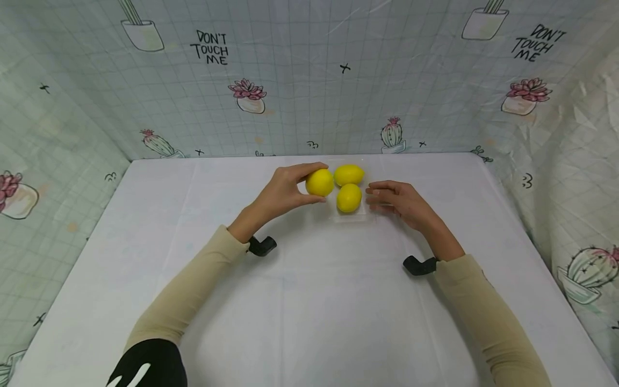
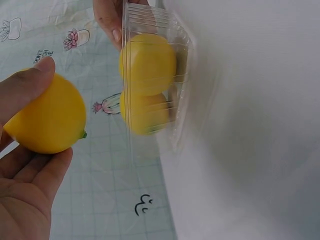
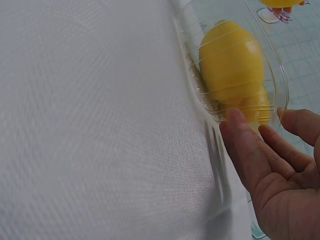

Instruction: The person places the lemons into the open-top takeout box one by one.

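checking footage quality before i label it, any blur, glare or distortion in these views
Head view: sharp and evenly lit, with wide-angle bending of the backdrop edges; the lemon in the left hand is crisp. Left wrist view: the clear plastic tray softens the two lemons inside, and the near palm is blurred. Right wrist view: the white tablecloth is soft and the right hand slightly out of focus.

A white cloth-covered surface [image 1: 309, 301] carries a clear plastic clamshell tray [image 1: 350, 215] toward its far edge, midway across. Two lemons sit in the tray, one [image 1: 349, 198] at its near side and one [image 1: 348, 174] just behind it, touching.
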A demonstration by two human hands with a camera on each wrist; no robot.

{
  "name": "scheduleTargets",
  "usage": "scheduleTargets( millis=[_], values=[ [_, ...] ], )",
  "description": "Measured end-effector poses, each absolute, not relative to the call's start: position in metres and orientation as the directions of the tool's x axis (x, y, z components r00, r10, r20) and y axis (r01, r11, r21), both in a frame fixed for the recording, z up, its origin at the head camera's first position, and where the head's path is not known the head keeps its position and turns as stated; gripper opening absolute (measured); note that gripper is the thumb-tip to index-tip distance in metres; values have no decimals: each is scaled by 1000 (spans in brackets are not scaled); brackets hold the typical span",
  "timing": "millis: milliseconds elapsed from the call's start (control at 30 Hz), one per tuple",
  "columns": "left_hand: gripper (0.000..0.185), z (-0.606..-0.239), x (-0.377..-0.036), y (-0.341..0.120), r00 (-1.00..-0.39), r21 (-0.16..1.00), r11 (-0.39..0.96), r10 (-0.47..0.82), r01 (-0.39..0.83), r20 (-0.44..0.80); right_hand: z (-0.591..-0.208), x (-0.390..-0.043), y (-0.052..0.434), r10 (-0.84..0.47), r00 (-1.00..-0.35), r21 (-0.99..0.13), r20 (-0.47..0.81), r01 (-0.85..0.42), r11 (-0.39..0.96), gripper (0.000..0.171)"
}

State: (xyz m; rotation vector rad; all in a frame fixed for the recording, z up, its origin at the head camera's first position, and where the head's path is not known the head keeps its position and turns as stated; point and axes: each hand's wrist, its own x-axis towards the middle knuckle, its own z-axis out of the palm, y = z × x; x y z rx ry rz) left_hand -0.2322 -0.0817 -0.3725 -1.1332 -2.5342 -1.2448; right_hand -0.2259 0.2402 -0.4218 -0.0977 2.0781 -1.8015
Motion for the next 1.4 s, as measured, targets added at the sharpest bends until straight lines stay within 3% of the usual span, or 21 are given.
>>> scheduleTargets(
  millis=[533, 933, 1200, 1400],
  values=[
    [66, -377, -253, -66, -766, 605, 498, 551, 621, 333, -424, -226, 241, -303, -918, -963, -255, 214, 164, 51],
    [62, -377, -264, -50, -798, 707, 462, 552, 535, 243, -423, -226, 240, -311, -918, -965, -246, 204, 162, 49],
    [58, -370, -271, -44, -764, 679, 447, 586, 582, 269, -422, -225, 240, -328, -915, -969, -235, 193, 154, 48],
    [54, -351, -273, -39, -758, 644, 507, 627, 573, 181, -422, -225, 241, -321, -917, -966, -237, 187, 179, 50]
  ],
)
